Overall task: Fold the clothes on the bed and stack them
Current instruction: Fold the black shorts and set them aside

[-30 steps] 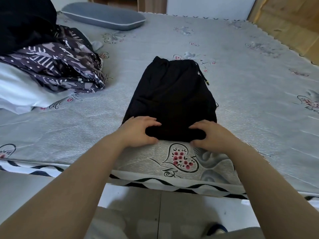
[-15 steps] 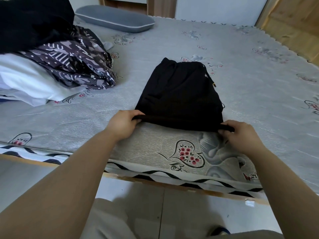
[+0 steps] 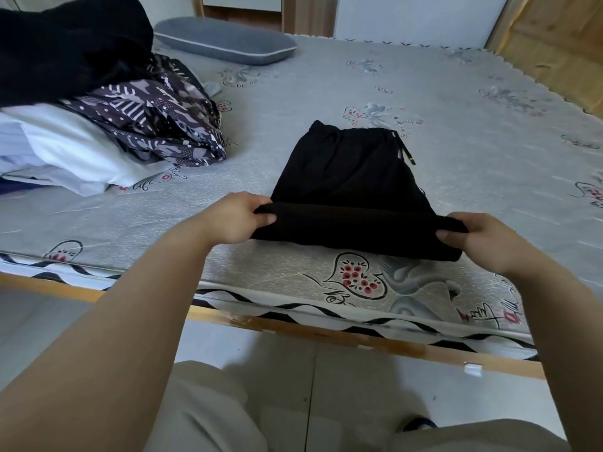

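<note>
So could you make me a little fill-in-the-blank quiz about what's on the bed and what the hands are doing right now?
1. Both hands grip the near edge of a folded ____ garment.
2. The left hand and right hand hold opposite ____ of that edge.
3. The patterned garment lies in the pile to the ____ of the folded one.
4. A grey ____ lies at the far end of the bed.

Missing words: black; corners; left; pillow

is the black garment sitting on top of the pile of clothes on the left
No, the black garment lies apart from the pile of clothes, with the left hand and right hand gripping its near corners.
</note>
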